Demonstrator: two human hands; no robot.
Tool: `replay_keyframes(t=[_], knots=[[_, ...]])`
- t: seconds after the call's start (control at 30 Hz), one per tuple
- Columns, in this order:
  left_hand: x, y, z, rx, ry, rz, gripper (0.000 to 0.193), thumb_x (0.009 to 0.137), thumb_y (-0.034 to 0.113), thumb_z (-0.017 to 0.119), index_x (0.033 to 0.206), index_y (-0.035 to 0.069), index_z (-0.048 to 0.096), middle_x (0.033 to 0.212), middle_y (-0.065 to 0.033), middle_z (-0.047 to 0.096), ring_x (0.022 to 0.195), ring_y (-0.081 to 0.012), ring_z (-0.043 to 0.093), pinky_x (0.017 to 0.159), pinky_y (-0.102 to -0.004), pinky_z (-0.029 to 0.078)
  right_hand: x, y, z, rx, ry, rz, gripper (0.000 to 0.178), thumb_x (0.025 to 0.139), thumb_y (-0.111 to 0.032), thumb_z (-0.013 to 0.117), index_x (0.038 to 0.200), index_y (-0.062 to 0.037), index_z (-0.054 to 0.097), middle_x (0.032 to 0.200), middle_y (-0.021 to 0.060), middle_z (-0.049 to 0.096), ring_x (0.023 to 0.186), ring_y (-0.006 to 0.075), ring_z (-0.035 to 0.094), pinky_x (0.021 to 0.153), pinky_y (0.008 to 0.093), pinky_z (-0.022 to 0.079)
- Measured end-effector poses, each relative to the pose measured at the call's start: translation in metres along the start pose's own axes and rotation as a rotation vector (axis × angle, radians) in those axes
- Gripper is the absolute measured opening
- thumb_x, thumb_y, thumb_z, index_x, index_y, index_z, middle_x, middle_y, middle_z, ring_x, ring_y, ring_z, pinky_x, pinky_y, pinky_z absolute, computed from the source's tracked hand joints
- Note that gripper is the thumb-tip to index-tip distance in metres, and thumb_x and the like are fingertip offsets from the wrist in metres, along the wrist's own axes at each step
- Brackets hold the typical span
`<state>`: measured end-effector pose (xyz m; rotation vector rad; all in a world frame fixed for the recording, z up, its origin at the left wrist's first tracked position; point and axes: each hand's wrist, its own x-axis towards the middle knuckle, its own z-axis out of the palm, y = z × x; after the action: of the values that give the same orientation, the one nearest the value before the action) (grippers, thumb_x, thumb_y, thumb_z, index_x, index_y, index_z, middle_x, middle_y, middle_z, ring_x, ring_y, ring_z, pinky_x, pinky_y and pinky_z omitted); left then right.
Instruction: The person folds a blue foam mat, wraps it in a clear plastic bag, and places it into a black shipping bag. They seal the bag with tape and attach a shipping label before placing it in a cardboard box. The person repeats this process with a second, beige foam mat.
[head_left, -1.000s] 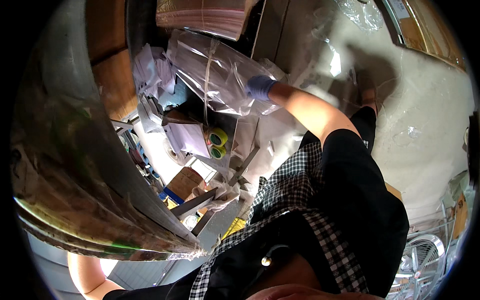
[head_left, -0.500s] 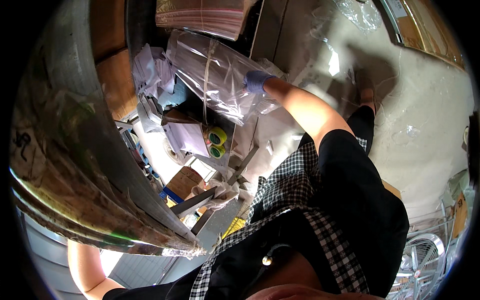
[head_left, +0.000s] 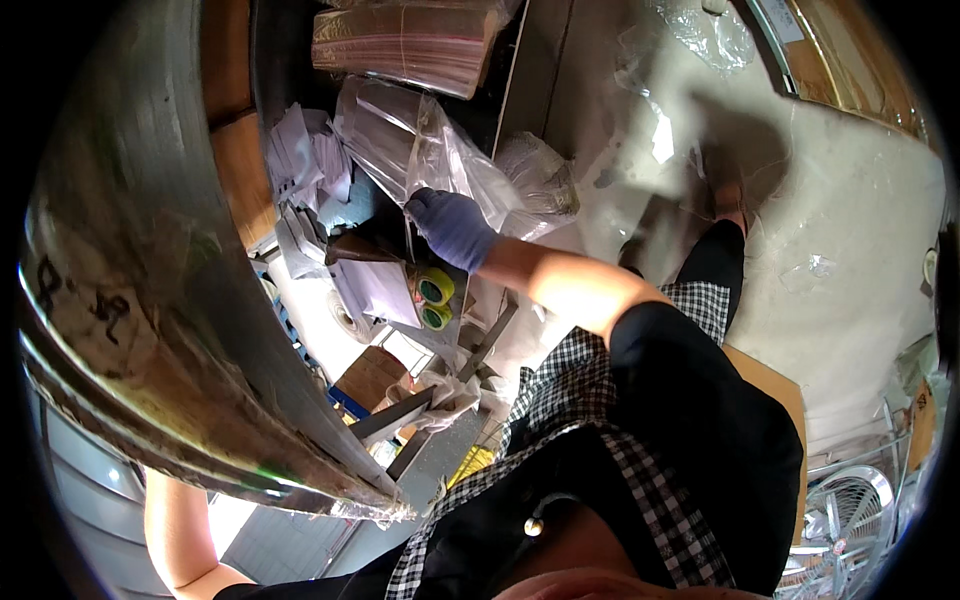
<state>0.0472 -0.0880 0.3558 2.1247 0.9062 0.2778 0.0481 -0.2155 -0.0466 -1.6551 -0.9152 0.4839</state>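
Note:
My right hand [head_left: 452,228], in a purple-blue glove, has its fingers curled at the near edge of a bundle wrapped in clear plastic film [head_left: 375,130]. They seem closed on a thin pale twine [head_left: 409,238] that crosses this bundle; the fingertips are partly hidden. Crumpled clear film spreads from the bundle to beyond my wrist. Of my left arm only the bare forearm [head_left: 180,525] shows at the lower left; the hand is hidden behind a large, worn, film-covered slab [head_left: 180,380] that fills the left side.
A tied stack of flat sheets [head_left: 405,45] lies beyond the bundle. Loose papers [head_left: 300,150] and yellow-green tape rolls [head_left: 436,286] sit to its left and nearer. Film scraps [head_left: 710,35] litter the grey floor. A fan [head_left: 840,530] stands at the lower right.
My right hand has moved left and nearer, from the film's right edge to the twine. The film has bunched up and folded back. The slab shifted slightly in view.

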Motion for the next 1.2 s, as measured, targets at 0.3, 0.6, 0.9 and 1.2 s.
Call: replay_keyframes(t=[0.3, 0.6, 0.9, 1.2], knots=[[0.013, 0.001, 0.001, -0.001, 0.006, 0.021, 0.072, 0.087, 0.033, 0.072, 0.146, 0.011, 0.036, 0.130, -0.0141, 0.055, 0.113, -0.0302, 0.060, 0.092, -0.0453, 0.056, -0.007, 0.015, -0.064, 0.093, 0.227, 0.213, 0.017, 0.088, -0.017, 0.061, 0.100, -0.0057, 0.066, 0.099, 0.0141, 0.066, 0.091, 0.0330, 0.064, 0.079, 0.0445, 0.053], [0.020, 0.006, -0.002, -0.020, 0.017, 0.021, 0.073, 0.087, 0.033, 0.072, 0.146, 0.011, 0.035, 0.129, -0.0142, 0.055, 0.113, -0.0305, 0.060, 0.091, -0.0456, 0.057, -0.048, 0.099, -0.049, -0.025, 0.147, 0.428, 0.017, 0.087, -0.007, 0.055, 0.100, -0.0066, 0.065, 0.100, 0.0147, 0.063, 0.096, 0.0349, 0.061, 0.085, 0.0425, 0.049], [0.028, 0.001, 0.004, -0.049, 0.001, 0.011, 0.073, 0.087, 0.033, 0.072, 0.146, 0.012, 0.035, 0.129, -0.0144, 0.055, 0.112, -0.0307, 0.061, 0.091, -0.0459, 0.057, -0.064, 0.145, -0.005, -0.046, -0.599, 0.208, 0.015, 0.079, -0.007, 0.061, 0.090, -0.0111, 0.070, 0.094, 0.0146, 0.066, 0.093, 0.0352, 0.066, 0.082, 0.0432, 0.052], [0.025, 0.013, 0.013, -0.014, -0.014, -0.013, 0.074, 0.085, 0.036, 0.074, 0.144, 0.010, 0.037, 0.128, -0.0136, 0.055, 0.112, -0.0302, 0.060, 0.092, -0.0449, 0.056, -0.075, 0.161, 0.033, -0.306, -0.971, 0.240, 0.017, 0.075, -0.015, 0.069, 0.087, -0.0071, 0.077, 0.099, 0.0154, 0.074, 0.094, 0.0314, 0.071, 0.080, 0.0429, 0.056]])
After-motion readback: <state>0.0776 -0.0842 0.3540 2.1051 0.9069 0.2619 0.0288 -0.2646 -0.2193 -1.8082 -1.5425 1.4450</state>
